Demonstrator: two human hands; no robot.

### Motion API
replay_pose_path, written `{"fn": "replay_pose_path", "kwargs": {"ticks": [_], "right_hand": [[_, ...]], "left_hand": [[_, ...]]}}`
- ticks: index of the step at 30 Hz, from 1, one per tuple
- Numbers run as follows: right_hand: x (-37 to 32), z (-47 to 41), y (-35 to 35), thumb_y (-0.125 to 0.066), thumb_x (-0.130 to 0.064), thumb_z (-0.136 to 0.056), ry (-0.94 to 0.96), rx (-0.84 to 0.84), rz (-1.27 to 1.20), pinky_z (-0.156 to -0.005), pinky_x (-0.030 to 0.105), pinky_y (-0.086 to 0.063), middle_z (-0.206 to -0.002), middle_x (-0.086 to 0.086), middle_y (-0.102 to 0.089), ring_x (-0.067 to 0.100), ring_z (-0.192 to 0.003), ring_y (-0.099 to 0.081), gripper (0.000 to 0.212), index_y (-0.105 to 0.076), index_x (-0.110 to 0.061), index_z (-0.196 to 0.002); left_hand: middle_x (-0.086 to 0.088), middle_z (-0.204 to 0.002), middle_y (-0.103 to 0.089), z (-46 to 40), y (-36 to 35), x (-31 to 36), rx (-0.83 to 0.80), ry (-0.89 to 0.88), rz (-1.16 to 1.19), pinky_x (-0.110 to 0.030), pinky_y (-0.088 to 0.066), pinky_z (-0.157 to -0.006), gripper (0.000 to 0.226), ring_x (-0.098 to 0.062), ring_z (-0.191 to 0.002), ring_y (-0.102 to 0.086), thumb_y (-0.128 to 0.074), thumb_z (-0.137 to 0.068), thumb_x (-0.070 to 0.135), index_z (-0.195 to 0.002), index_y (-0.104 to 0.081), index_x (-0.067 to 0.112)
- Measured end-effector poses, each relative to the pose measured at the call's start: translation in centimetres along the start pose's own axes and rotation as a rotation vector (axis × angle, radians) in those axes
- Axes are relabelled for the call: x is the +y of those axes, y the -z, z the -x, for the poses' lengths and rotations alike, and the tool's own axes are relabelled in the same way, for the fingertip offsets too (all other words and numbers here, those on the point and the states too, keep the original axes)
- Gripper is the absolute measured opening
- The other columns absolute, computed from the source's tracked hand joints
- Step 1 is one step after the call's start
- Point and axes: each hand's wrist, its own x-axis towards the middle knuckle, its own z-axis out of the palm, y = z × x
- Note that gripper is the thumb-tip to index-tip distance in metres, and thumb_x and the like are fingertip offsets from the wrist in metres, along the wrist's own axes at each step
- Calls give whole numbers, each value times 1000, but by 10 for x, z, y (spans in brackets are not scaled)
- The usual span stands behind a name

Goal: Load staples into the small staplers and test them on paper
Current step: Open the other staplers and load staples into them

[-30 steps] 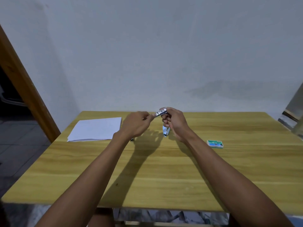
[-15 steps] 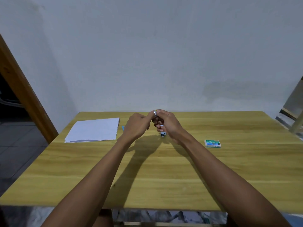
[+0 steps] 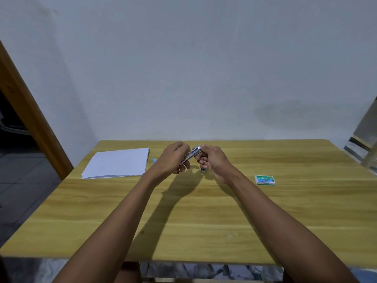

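1. Head view, hands: you hold one small stapler (image 3: 193, 154) above the far middle of the table (image 3: 204, 221). Your left hand (image 3: 173, 160) has its fingers curled around the lower end of its metal part, and your right hand (image 3: 212, 160) pinches the upper end with curled fingers. A blue part (image 3: 203, 170) shows under your right hand; I cannot tell if it belongs to this stapler.

2. Head view, supplies: the green staple box (image 3: 265, 179) lies on the table well to the right of your hands and looks closed. The paper stack (image 3: 117, 162) lies flat to the left, near your left hand but not touching it. Just beside its right edge a small blue thing (image 3: 154, 160) shows, perhaps a second stapler; it is too much hidden to say.

3. Progress, as judgement: you seem to be in the loading step of this stapler. Whether staples are already inside, the view does not show.

4. What is left, as judgement: no staple mark can be seen on the paper, so the test is probably not done. After this one, any other stapler waits for loading and testing too.
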Motion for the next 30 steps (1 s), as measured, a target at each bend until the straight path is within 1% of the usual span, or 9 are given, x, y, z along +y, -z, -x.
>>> {"fn": "replay_pose_path", "kwargs": {"ticks": [3,7,11,15,17,19,21,23,30], "right_hand": [[6,0,1,-37,-12,-105,-41,9,-43,-42,21,-30,-65,8,-55,10,-48,-44,28,-58,-2,-89],[10,1,4,-35,-10,-105,-61,20,-68,-42,20,-32,-65,8,-55,10,-49,-44,29,-58,-1,-90],[9,1,3,-35,-8,-103,-56,27,-79,-42,20,-30,-64,7,-54,10,-50,-43,31,-61,-1,-86],[10,1,4,-36,-9,-103,-54,57,-38,-44,22,-34,-69,9,-57,11,-52,-46,31,-62,-4,-87],[15,-1,8,-38,-11,-102,38,159,183,-51,27,-44,-80,8,-64,13,-59,-54,26,-64,-11,-97],[19,2,15,-41,-8,-99,282,300,498,-68,24,-49,-95,2,-69,11,-75,-60,28,-65,-17,-110],[20,12,19,-41,-2,-96,550,274,756,-76,18,-45,-99,1,-69,8,-87,-59,34,-64,-14,-118],[22,17,19,-42,-2,-92,729,210,997,-79,25,-47,-108,3,-68,13,-100,-58,36,-63,-12,-120],[25,12,15,-54,5,-80,854,248,1241,-73,33,-53,-109,8,-69,25,-101,-63,39,-66,-4,-116]], "left_hand": [[-11,-76,-71,4,4,-2,-16,-77,-27,-22,-30,-43,13,-23,-53,-59,-44,-92,18,-89,-48,7],[-8,-79,-63,9,5,-3,-53,-110,-66,-18,-35,-43,16,-11,-51,-62,-43,-94,13,-90,-54,3],[-8,-95,-68,4,8,-16,-108,-150,11,-32,-49,-54,11,-26,-78,-71,-63,-90,14,-85,-56,6],[-13,-101,-68,0,9,-28,23,-207,-50,-41,-60,-59,16,-23,-73,-65,-73,-82,-2,-80,-63,11],[-10,-89,-73,0,10,-30,122,-219,-101,-42,-59,-60,17,-18,-72,-67,-76,-79,-1,-77,-70,15],[-2,-80,-75,-1,10,-34,197,-237,-157,-27,-54,-57,15,-7,-69,-67,-78,-78,1,-79,-75,16],[3,-78,-75,-1,8,-35,246,-246,-163,-11,-45,-59,12,2,-67,-65,-79,-77,3,-80,-76,14],[2,-78,-75,-2,6,-34,276,-246,-153,-9,-43,-59,13,-1,-69,-66,-78,-77,3,-78,-76,16],[2,-78,-74,-6,-1,-29,317,-279,-190,-8,-44,-62,6,-4,-72,-66,-77,-79,5,-82,-77,10]]}}
